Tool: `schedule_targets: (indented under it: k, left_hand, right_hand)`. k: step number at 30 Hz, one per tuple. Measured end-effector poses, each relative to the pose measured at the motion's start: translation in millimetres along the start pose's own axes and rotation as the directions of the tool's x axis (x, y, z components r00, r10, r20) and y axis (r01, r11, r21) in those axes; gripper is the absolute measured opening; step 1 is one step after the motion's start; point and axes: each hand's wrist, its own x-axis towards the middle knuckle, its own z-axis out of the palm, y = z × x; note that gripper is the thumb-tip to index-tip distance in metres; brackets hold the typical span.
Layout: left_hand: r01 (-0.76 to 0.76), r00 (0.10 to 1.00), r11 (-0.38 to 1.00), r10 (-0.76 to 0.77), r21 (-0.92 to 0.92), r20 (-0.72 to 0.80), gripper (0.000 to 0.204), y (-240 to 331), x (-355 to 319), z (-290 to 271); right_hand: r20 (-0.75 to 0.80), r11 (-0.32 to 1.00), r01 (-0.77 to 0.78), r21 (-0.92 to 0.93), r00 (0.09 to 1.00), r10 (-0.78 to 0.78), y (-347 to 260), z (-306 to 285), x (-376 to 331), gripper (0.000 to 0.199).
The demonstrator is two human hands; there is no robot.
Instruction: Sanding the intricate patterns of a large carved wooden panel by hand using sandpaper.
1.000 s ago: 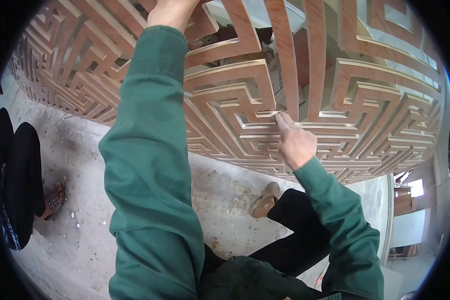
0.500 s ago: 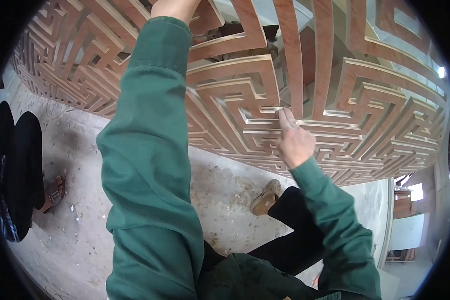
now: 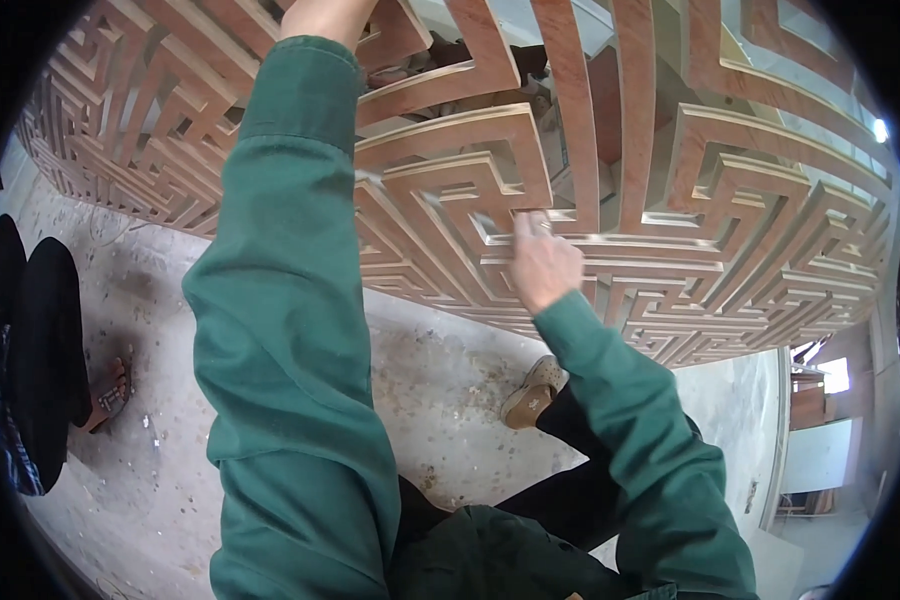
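A large brown wooden lattice panel [image 3: 510,125], cut through in a maze-like pattern with pale edges, stands in front of me. My right hand [image 3: 547,262] is at its middle, fingers pressed together at a narrow slot between two bars. Whether something small is pinched under those fingertips is hidden. Up at the top edge, my left hand [image 3: 332,18] is against the panel's upper part. Only its back and wrist show; the fingers are out of the picture. Both arms wear green sleeves.
Another person's dark-clothed legs [image 3: 55,340] and a sandalled foot [image 3: 110,395] are at the left. My tan shoe [image 3: 533,392] stands on the stained concrete floor [image 3: 440,350] below the panel. A pale board [image 3: 820,455] leans at the far right.
My right hand has slid left along the panel to another spot by the slot. My left arm has shifted slightly left in the picture.
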Motion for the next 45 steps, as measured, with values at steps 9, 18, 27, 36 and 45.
schedule_targets:
  k: [9,18,27,36,45]
  left_hand:
    - [-0.003,1.0,1.0,0.003,-0.001,-0.024,0.064,-8,-2,1]
    - [-0.005,1.0,0.999,0.005,-0.034,0.018,0.063,-7,-3,-5]
    - [-0.001,0.999,0.999,0.0,0.036,0.041,0.053,-24,6,2]
    - [0.041,0.995,0.999,-0.039,-0.021,0.087,0.055,-7,4,7]
    - [0.078,0.992,0.991,-0.066,-0.11,0.109,0.057,-6,3,8]
  right_hand:
    - [-0.136,0.988,0.126,-0.086,0.981,-0.137,2,6,-8,0.023]
    - [-0.072,0.996,0.081,-0.022,0.994,-0.083,-6,-2,-32,0.052]
    - [-0.032,0.992,-0.027,0.126,0.999,0.031,2,-6,-25,0.035]
    - [0.273,-0.125,-0.255,0.959,0.949,0.158,20,9,-50,0.022]
    - [0.395,-0.452,-0.23,0.862,0.864,0.313,-8,17,-47,0.023]
